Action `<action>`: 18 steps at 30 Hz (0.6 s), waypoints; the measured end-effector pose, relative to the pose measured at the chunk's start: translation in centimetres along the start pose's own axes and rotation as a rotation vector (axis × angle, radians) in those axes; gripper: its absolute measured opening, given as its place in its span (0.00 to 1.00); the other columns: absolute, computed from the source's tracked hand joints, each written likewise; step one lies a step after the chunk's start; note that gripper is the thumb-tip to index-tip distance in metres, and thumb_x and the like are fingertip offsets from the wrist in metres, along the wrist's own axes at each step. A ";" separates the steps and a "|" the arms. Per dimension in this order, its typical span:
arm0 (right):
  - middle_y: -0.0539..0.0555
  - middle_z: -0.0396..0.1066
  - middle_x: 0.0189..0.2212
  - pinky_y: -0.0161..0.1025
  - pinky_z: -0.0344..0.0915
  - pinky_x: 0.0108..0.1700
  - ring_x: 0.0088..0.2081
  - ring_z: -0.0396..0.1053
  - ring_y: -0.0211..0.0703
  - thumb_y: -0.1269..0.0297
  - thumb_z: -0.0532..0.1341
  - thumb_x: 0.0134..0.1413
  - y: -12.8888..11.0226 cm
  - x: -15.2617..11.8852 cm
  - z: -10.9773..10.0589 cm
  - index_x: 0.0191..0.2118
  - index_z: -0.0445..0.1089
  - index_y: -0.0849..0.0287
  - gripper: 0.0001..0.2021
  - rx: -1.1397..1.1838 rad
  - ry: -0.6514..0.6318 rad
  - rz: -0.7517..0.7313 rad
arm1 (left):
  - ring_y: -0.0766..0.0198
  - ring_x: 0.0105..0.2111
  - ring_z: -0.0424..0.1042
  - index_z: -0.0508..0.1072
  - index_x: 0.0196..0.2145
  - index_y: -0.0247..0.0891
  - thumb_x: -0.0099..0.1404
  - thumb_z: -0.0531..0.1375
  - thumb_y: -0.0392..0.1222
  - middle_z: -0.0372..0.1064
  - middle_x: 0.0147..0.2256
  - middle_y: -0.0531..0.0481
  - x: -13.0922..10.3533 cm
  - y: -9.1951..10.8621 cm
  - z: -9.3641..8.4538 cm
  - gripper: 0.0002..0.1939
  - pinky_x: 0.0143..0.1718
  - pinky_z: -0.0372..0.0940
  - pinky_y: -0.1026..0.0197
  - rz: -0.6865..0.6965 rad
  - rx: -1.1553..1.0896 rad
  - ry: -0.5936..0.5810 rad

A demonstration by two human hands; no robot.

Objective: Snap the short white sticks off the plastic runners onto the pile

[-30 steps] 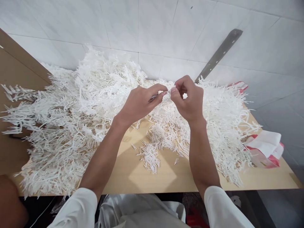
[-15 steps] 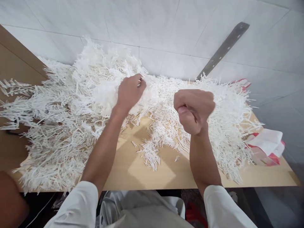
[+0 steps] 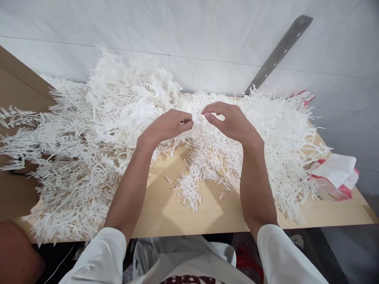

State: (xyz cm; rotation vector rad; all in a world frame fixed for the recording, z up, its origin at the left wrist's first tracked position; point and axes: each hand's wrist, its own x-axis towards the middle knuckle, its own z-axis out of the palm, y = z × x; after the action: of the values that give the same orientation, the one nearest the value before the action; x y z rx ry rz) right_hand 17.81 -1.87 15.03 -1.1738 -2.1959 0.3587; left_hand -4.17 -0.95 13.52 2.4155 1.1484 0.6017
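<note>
Over the middle of the table, my left hand point(image 3: 168, 125) is closed in a pinch on a white branched plastic piece, hard to tell from the white heap behind it. Facing it, my right hand point(image 3: 229, 119) is curled with thumb and fingertips almost together near the left fingertips; whatever is between them is too small to make out. A large heap of white branched plastic pieces point(image 3: 79, 146) spreads to the left. Another white heap point(image 3: 275, 138) lies to the right. Short white snippets point(image 3: 189, 191) are scattered on the wooden tabletop point(image 3: 166, 213) below my hands.
A cardboard box point(image 3: 20, 83) stands at the left edge. Along the back is a tiled wall point(image 3: 201, 31), with a perforated metal strip point(image 3: 278, 55) leaning against it. A red and white plastic bag point(image 3: 334, 177) lies on the right end of the table.
My right hand has moved left and away from me, turning from a fist to a loose pinch beside my left hand. My left hand has shifted right and slightly nearer.
</note>
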 end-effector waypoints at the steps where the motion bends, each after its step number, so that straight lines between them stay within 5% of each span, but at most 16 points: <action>1: 0.54 0.76 0.43 0.43 0.66 0.45 0.42 0.72 0.43 0.56 0.56 0.62 0.0 0.0 0.1 0.41 0.75 0.55 0.13 0.017 0.003 0.019 | 0.69 0.21 0.49 0.58 0.19 0.39 0.61 0.52 0.40 0.53 0.19 0.55 0.1 -0.1 0.2 0.14 0.25 0.47 0.60 0.005 0.015 0.017; 6: 0.52 0.76 0.35 0.39 0.64 0.38 0.35 0.71 0.38 0.51 0.60 0.59 0.2 0.5 1.7 0.42 0.74 0.55 0.14 0.105 -0.117 0.046 | 0.69 0.20 0.54 0.60 0.18 0.38 0.60 0.54 0.41 0.59 0.19 0.54 0.5 -0.8 1.3 0.14 0.24 0.48 0.60 -0.058 0.104 0.046; 11: 0.49 0.73 0.28 0.37 0.63 0.37 0.30 0.69 0.35 0.60 0.56 0.62 1.3 1.0 3.5 0.38 0.67 0.55 0.07 0.173 -0.205 0.084 | 0.66 0.26 0.62 0.65 0.22 0.38 0.63 0.55 0.43 0.68 0.27 0.50 1.2 -1.4 2.5 0.12 0.28 0.54 0.62 -0.152 0.154 0.086; 14: 0.49 0.71 0.28 0.37 0.62 0.36 0.30 0.68 0.35 0.65 0.57 0.59 1.9 1.1 3.9 0.37 0.64 0.56 0.02 0.216 -0.143 0.128 | 0.65 0.31 0.66 0.68 0.34 0.39 0.66 0.54 0.44 0.71 0.36 0.48 1.5 -1.6 3.3 0.07 0.32 0.57 0.62 -0.132 0.124 0.169; 18: 0.48 0.69 0.27 0.37 0.60 0.34 0.28 0.65 0.35 0.71 0.58 0.49 2.3 1.1 4.7 0.33 0.62 0.56 0.05 0.115 -0.104 0.170 | 0.63 0.31 0.69 0.65 0.50 0.45 0.67 0.53 0.40 0.73 0.36 0.49 1.8 -2.2 4.1 0.14 0.31 0.57 0.62 -0.104 0.141 0.108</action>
State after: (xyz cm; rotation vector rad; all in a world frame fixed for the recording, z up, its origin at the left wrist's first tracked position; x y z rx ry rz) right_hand 15.88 0.59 10.72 -1.3076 -2.1362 0.6218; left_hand -2.32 1.05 9.33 2.4463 1.3946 0.6445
